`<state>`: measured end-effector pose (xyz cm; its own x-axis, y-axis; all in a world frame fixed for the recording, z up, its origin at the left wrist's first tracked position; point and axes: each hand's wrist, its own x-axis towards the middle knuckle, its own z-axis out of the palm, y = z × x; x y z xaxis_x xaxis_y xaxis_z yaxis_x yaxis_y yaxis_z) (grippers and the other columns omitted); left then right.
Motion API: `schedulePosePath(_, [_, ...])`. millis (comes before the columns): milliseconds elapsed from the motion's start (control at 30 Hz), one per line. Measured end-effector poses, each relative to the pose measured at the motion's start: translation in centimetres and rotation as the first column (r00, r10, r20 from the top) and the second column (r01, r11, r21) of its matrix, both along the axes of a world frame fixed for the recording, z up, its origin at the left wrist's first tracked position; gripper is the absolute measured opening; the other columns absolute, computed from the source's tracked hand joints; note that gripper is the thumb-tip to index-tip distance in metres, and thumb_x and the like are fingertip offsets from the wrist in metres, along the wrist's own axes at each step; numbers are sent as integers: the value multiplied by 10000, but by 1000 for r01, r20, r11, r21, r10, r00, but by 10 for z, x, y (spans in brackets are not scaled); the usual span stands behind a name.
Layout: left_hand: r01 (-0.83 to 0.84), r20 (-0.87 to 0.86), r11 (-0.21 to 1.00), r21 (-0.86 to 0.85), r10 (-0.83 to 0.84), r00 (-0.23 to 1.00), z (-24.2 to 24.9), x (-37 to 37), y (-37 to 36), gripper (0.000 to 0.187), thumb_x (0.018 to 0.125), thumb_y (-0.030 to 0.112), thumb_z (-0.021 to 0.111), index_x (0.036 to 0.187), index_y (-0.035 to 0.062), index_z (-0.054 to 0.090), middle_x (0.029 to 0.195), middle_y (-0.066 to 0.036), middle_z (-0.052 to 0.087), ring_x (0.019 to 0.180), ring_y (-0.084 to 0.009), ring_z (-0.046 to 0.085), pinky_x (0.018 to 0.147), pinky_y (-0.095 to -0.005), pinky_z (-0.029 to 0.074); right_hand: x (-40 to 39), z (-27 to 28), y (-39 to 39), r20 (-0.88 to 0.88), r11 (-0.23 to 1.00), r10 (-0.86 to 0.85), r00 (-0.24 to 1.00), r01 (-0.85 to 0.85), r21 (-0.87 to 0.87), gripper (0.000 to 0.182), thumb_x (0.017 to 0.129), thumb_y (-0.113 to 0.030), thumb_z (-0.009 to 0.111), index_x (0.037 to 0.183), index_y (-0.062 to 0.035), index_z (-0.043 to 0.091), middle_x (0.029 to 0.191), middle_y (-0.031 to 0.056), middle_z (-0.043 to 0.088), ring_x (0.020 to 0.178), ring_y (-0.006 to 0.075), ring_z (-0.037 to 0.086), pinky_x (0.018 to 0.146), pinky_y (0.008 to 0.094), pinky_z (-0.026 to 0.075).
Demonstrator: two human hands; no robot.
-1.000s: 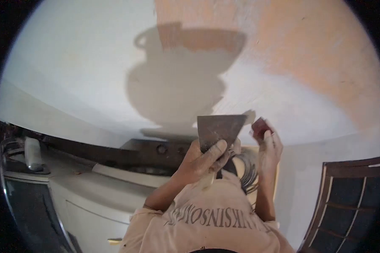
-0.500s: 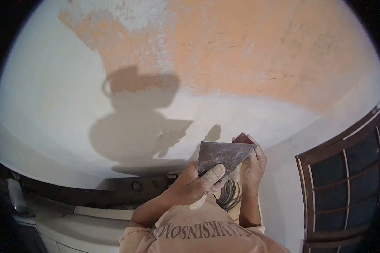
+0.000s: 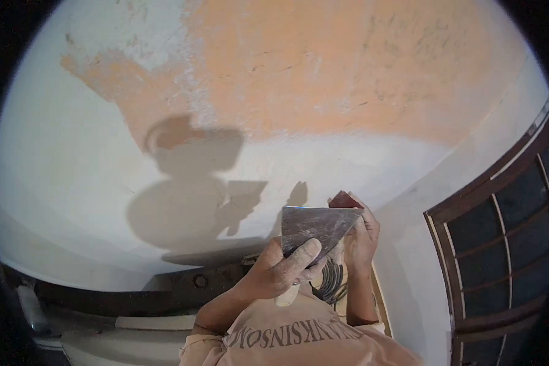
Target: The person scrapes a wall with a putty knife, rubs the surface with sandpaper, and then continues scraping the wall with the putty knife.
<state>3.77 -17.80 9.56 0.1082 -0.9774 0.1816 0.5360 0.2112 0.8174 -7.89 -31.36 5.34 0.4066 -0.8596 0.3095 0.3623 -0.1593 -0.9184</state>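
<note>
Right hand (image 3: 362,239) has closed in on the scraper (image 3: 317,229) since a second ago — contact unclear — and holds a dark red piece (image 3: 345,200). Left hand (image 3: 288,266) grips the scraper blade-up; coiled cable (image 3: 331,282) below, between the hands; patchy wall (image 3: 323,79) ahead of them.

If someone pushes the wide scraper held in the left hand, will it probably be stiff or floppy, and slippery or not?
The wide scraper would probably feel stiff but slightly springy, since its broad blade looks thin and flat, without sagging. It may be a little slippery: whitish dust marks the blade and the left thumb.
</note>
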Motion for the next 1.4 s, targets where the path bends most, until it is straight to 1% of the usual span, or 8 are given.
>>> schedulePosePath(300, [-67,-42,998,-8,67,997,0,-3,5,303,901,282,434,964,-12,476,599,-18,466,441,-43,341,406,-189,274,1,-5,2,-7,1000,24,1000,-24,-8,314,902,-122,427,1119,96,490,1017,181,574,902,227,586,750,345,524])
schedulePosePath(567, [-107,-2,993,55,107,994,7,-2,9,293,894,279,448,944,-7,480,611,-53,509,427,-85,434,388,-215,330,-1,0,5,-41,1000,5,999,-5,-11,314,900,-128,434,1121,86,496,1017,182,575,898,230,588,736,345,527])
schedulePosePath(700, [-59,-44,997,51,61,997,8,0,8,284,899,266,439,937,-10,492,621,-58,526,446,-107,478,404,-227,369,0,-4,3,4,1000,18,1000,-18,17,314,899,-121,434,1122,91,492,1014,183,575,898,231,589,737,344,526])
schedulePosePath(800, [-104,-28,989,102,107,994,10,-2,5,270,902,249,440,942,-11,502,629,-51,530,464,-102,485,419,-225,380,0,-2,4,18,999,26,999,-27,34,313,898,-116,433,1124,93,489,1015,182,574,898,230,589,737,344,525])
schedulePosePath(900, [-95,78,973,212,80,994,6,5,4,259,898,235,452,940,-13,513,637,-43,528,477,-86,479,428,-217,378,-1,-4,2,-7,1000,22,1000,-21,22,315,898,-119,434,1127,90,488,1010,179,577,892,229,590,737,345,523])
schedulePosePath(1000, [-57,85,971,233,38,996,2,9,4,245,893,218,460,932,-17,514,649,-41,527,477,-76,470,426,-213,367,1,-4,3,14,999,17,1000,-18,40,316,898,-125,438,1123,90,491,1000,175,582,885,227,592,734,344,522])
schedulePosePath(1300, [-39,60,984,173,29,998,2,9,7,228,896,199,456,933,-17,519,627,-30,515,475,-65,442,421,-208,340,1,1,5,-21,999,15,1000,-14,29,318,899,-142,444,1122,79,499,997,173,585,889,231,593,735,345,519])
schedulePosePath(1400, [-51,135,981,188,25,990,4,10,8,220,899,188,449,942,-15,522,642,-34,516,480,-62,435,426,-209,341,1,2,6,-23,999,14,1000,-13,41,318,899,-141,446,1118,83,500,1005,177,582,891,239,593,736,347,518])
